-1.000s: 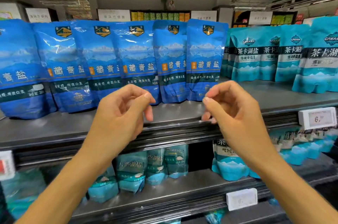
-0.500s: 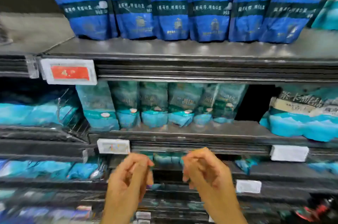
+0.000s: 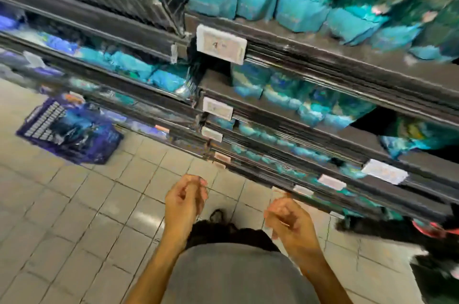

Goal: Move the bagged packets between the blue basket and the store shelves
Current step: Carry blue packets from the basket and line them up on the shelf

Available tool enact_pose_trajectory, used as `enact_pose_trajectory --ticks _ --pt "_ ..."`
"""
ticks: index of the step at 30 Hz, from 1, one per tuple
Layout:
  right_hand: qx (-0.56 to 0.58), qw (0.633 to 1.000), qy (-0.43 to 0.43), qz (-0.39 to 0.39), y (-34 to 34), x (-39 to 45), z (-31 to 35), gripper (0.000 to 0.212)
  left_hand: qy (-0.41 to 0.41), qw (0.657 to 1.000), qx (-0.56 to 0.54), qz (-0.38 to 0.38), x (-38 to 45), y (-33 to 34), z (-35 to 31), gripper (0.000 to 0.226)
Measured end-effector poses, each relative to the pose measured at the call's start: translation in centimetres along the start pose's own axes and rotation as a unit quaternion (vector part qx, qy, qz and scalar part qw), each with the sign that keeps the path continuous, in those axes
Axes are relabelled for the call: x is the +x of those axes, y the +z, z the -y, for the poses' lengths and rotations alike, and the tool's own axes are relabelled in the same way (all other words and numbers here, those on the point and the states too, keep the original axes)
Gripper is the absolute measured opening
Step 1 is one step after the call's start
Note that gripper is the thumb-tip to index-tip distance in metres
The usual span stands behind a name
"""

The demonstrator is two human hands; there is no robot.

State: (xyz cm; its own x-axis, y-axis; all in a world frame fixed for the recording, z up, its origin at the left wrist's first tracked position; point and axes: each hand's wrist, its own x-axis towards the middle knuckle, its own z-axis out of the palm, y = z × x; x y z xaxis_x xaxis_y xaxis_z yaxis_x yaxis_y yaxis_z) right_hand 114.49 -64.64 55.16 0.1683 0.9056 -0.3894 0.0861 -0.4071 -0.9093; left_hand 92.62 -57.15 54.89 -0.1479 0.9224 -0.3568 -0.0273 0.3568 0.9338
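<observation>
Bagged packets of shiny blue soft plastic [image 3: 74, 127] lie in the blue plastic basket [image 3: 44, 117] on the floor, probably squishy and a bit heavy, so I'd grab the top edge; my left hand [image 3: 185, 200] and right hand [image 3: 289, 219] hang loosely curled, holding nothing.

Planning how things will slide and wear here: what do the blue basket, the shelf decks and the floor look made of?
Blue basket: likely moulded plastic, its wall a lattice of slots.
Shelf decks: probably dark painted metal, with a dull sheen and ridged front rails.
Floor: pale glazed tiles, with grout lines and soft reflections.
</observation>
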Motion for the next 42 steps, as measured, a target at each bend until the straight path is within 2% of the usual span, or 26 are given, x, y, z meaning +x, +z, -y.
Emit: enact_pose_trajectory --ticks 4,9,11,17,21,22,25,31,36,42 --pt "-0.087 0.989 0.038 0.111 1.0 0.5 -1.8 0.038 -0.022 0.997 0.024 -0.067 -2.8 -3.0 1.7 0.039" --pt "-0.118 0.968 0.035 0.219 4.1 2.8 -1.0 0.014 -0.052 0.982 -0.01 -0.182 -7.0 -7.0 3.8 0.037" --pt "-0.137 0.959 0.022 0.248 6.3 4.1 -0.4 0.014 -0.077 0.969 -0.025 -0.232 -8.4 -8.5 5.0 0.035" --pt "-0.159 0.933 -0.001 0.324 15.8 7.3 2.8 0.026 -0.118 0.905 -0.067 -0.403 -11.3 -13.3 8.4 0.034" --pt "-0.134 0.925 -0.011 0.354 23.0 8.8 5.6 0.029 -0.155 0.833 -0.125 -0.517 -11.1 -16.9 9.3 0.025" --pt "-0.129 0.927 -0.015 0.351 24.9 9.2 6.3 0.026 -0.159 0.824 -0.127 -0.529 -10.7 -18.3 9.5 0.024" --pt "-0.125 0.933 -0.018 0.338 30.7 10.2 7.9 0.018 -0.169 0.827 -0.125 -0.522 -9.2 -23.1 10.0 0.025" --pt "-0.147 0.934 -0.009 0.326 39.6 10.9 9.8 0.017 -0.144 0.866 -0.131 -0.46 -4.0 -32.3 7.8 0.025" --pt "-0.186 0.933 -0.022 0.307 41.4 11.9 9.7 0.017 -0.15 0.906 -0.128 -0.375 1.9 -38.8 5.5 0.024" --pt "-0.204 0.947 -0.003 0.249 41.3 14.8 9.4 0.029 -0.128 0.933 -0.094 -0.322 10.1 -44.4 2.3 0.024"
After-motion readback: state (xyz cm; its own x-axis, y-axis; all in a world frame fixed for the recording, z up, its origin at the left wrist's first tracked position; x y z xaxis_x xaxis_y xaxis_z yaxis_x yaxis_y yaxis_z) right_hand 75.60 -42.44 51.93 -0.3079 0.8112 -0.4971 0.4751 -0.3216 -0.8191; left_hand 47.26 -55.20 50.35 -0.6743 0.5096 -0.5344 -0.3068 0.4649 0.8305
